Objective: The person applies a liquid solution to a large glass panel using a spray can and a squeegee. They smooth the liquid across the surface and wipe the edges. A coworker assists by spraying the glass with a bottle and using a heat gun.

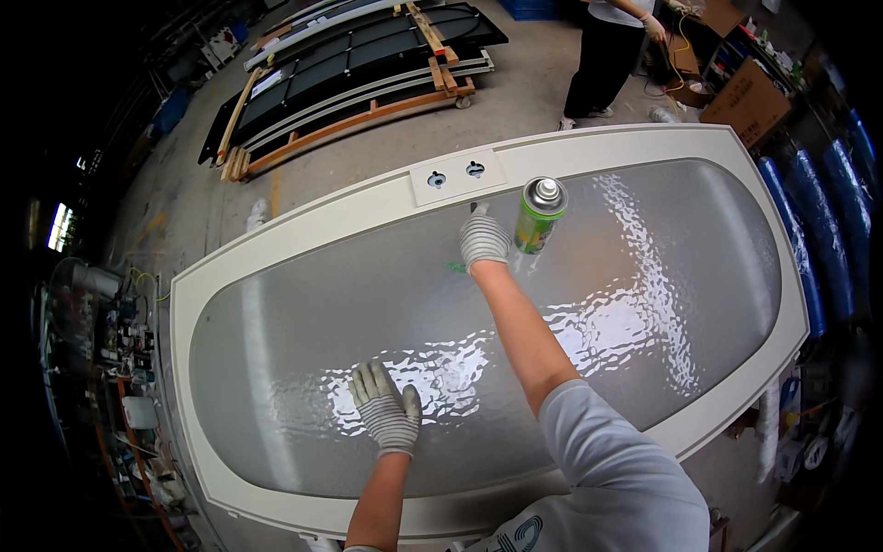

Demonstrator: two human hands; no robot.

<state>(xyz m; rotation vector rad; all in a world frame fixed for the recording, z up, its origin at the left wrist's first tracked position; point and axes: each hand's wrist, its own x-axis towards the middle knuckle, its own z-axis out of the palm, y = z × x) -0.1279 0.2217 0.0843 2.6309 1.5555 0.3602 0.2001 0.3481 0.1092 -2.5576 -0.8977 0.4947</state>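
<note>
A large white-framed panel [635,147] with an oval pane of rippled, frosted glass [368,294] lies flat before me. My left hand [382,405], in a striped pale work glove, rests on the near part of the glass with its fingers stretched out. Toward the far edge of the pane, my gloved right hand [484,237] is closed, and a small dark bit shows at its fingertips by the frame; what it is I cannot make out. Just right of that hand a green spray can [538,216] stands upright on the glass. A small green smear [455,268] lies left of the right wrist.
Two keyhole-like cutouts sit in a plate [458,177] on the far frame. Beyond, dark panels lie stacked on a wheeled wooden rack [359,115]. A person [602,55] stands at the back right near cardboard boxes [747,103]. Blue-wrapped lengths [809,230] lean at right; cluttered shelves [129,405] line the left.
</note>
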